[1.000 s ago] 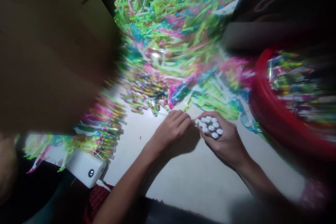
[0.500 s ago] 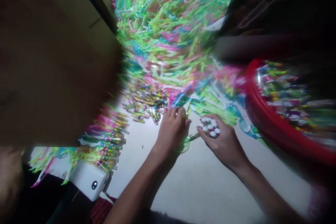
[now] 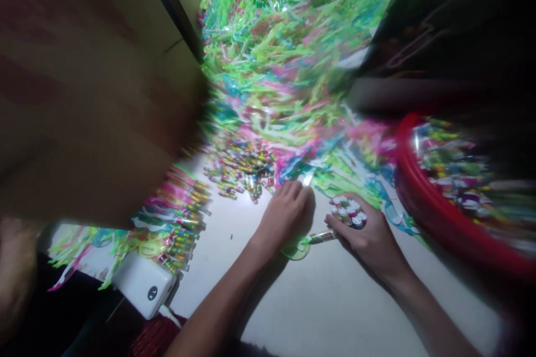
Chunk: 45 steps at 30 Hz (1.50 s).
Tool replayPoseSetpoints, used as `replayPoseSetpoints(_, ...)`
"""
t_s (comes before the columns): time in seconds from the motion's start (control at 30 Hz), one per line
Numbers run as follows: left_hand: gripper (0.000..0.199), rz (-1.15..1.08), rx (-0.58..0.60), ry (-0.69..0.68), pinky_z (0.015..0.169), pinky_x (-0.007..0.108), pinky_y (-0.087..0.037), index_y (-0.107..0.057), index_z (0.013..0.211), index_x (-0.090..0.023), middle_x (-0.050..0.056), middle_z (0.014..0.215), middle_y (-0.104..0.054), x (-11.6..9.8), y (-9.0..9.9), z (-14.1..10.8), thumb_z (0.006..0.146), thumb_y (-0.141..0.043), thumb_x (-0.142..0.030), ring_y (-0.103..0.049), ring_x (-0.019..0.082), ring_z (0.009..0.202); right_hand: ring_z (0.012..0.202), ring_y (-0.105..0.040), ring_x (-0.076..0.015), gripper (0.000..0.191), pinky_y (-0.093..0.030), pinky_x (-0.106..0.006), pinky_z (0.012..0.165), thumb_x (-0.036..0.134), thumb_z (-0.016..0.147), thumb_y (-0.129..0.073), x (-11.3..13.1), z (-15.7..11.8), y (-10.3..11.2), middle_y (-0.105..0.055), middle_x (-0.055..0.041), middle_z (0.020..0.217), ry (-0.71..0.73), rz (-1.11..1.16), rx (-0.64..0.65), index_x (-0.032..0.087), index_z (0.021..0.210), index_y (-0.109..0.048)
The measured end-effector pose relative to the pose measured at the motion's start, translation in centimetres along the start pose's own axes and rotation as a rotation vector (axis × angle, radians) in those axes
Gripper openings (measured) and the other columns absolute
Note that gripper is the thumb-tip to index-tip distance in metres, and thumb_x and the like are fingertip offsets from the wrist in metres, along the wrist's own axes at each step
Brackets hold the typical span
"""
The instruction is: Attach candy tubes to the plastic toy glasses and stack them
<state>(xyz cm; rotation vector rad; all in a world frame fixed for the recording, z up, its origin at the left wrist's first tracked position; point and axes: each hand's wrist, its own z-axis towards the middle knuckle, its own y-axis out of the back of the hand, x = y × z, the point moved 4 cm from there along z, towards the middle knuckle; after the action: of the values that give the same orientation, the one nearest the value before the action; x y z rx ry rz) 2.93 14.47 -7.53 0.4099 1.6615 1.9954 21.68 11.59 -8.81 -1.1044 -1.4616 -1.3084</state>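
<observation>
My right hand (image 3: 371,234) is wrapped round a bunch of small tubes with white ends (image 3: 348,212), held just above the white table (image 3: 335,301). Beside its thumb lies a single printed tube (image 3: 321,237), joined to or touching a green translucent strip with a round end (image 3: 296,249). Whether the thumb touches that tube I cannot tell. My left hand (image 3: 287,206) rests with curled fingers at the edge of the colourful plastic strips (image 3: 272,83). Its fingertips point down, and what is under them is hidden.
A loose heap of printed tubes (image 3: 240,167) lies left of centre, with a row of strip-tailed tubes (image 3: 184,234) nearer. A white power bank (image 3: 144,284) with a cable sits front left. A cardboard box (image 3: 96,95) looms left; a red-rimmed tub (image 3: 427,195) of tubes stands right.
The view has shifted slightly. My left hand has turned, so its thumb no longer shows. My right hand has moved a little right with its bunch, and the single tube shows more clearly.
</observation>
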Motion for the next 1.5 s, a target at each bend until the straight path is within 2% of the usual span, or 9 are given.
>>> replayPoseSetpoints(0.13,0.005,0.011,0.053,-0.019,0.087,0.038,-0.056,-0.058,0.104,-0.015,0.009,0.105,-0.061,-0.2,-0.5,-0.2,0.099,-0.055,-0.015,-0.058,0.025,0.1,0.072,-0.069,-0.0179,0.034,-0.056,-0.026,0.065,0.046,0.09,-0.083,0.3,-0.6,-0.2,-0.069,0.0001,0.087,0.031,0.004,0.094,0.024,0.109,-0.065)
replayPoseSetpoints(0.3,0.003,0.099,-0.008,0.031,0.082,0.038,-0.056,-0.057,0.104,-0.016,0.008,0.099,-0.06,0.0,-1.3,-0.6,0.102,-0.055,-0.017,-0.058,0.025,0.096,0.075,-0.071,-0.0192,0.036,-0.059,-0.027,0.071,0.049,0.091,-0.081,0.4,-0.9,-0.3,-0.071,-0.0004,0.091,0.086,0.015,0.0,0.026,0.112,-0.064)
replayPoseSetpoints(0.43,0.004,0.075,-0.04,0.051,0.078,0.039,-0.057,-0.057,0.103,-0.016,0.009,0.094,-0.058,-0.2,-1.0,-1.0,0.1,-0.054,-0.016,-0.058,0.025,0.092,0.069,-0.065,-0.0179,0.034,-0.054,-0.027,0.065,0.046,0.091,-0.079,0.3,-0.6,-0.9,-0.069,0.0,0.084,0.074,-0.094,0.197,0.024,0.112,-0.065)
replayPoseSetpoints(0.53,0.005,-0.125,-0.143,0.108,0.077,0.037,-0.058,-0.056,0.103,-0.016,0.009,0.097,-0.058,0.3,0.4,-1.4,0.099,-0.057,-0.019,-0.059,0.023,0.09,0.071,-0.061,-0.0165,0.036,-0.052,-0.026,0.064,0.046,0.088,-0.082,0.6,-1.1,-1.2,-0.065,0.0009,0.082,-0.093,0.038,0.359,0.022,0.11,-0.066)
replayPoseSetpoints(0.63,0.023,-0.395,-0.35,0.085,0.083,0.033,-0.059,-0.055,0.123,-0.017,0.01,0.111,-0.062,1.3,2.4,-1.9,0.1,-0.056,-0.014,-0.063,0.02,0.098,0.07,-0.061,-0.0159,0.049,-0.054,-0.027,0.065,0.047,0.08,-0.092,1.0,-1.6,-1.3,-0.064,0.0021,0.081,-0.28,0.263,0.35,0.023,0.113,-0.065)
replayPoseSetpoints(0.8,0.022,-0.711,-0.553,0.15,0.096,0.03,-0.055,-0.067,0.125,-0.022,0.006,0.113,-0.067,2.7,5.0,-2.4,0.104,-0.062,-0.017,-0.066,0.016,0.107,0.066,-0.057,-0.0123,0.046,-0.045,-0.022,0.056,0.05,0.087,-0.088,0.8,-1.0,-1.6,-0.066,-0.0006,0.085,-0.163,0.317,0.257,0.021,0.113,-0.064)
replayPoseSetpoints(1.07,0.019,-1.376,-0.651,0.349,0.088,0.027,-0.062,-0.074,0.116,-0.026,0.003,0.106,-0.074,3.9,4.7,-2.5,0.104,-0.067,-0.039,-0.074,0.014,0.099,0.062,-0.06,-0.014,0.044,-0.046,-0.023,0.053,0.046,0.089,-0.088,1.4,-0.8,-1.3,-0.071,-0.0014,0.08,-0.156,0.408,0.197,0.022,0.116,-0.063)
replayPoseSetpoints(1.27,0.032,-1.434,-0.527,0.462,0.049,0.016,-0.049,-0.073,0.131,-0.028,0.002,0.098,-0.074,4.2,4.5,-2.5,0.102,-0.07,-0.041,-0.058,0.004,0.058,0.055,-0.056,-0.0126,0.037,-0.044,-0.022,0.047,0.043,0.088,-0.088,2.2,-0.6,-1.1,-0.07,-0.0008,0.075,-0.136,0.432,0.155,0.022,0.11,-0.068)
replayPoseSetpoints(1.5,0.035,-1.148,-0.241,0.079,0.103,0.03,-0.063,-0.072,0.137,-0.031,0.007,0.134,-0.07,0.8,4.3,-1.9,0.103,-0.069,-0.024,-0.066,0.018,0.129,0.053,-0.057,-0.0106,0.045,-0.04,-0.02,0.042,0.041,0.083,-0.094,1.3,-0.4,-1.0,-0.077,-0.0018,0.09,-0.156,0.505,0.06,0.025,0.113,-0.065)
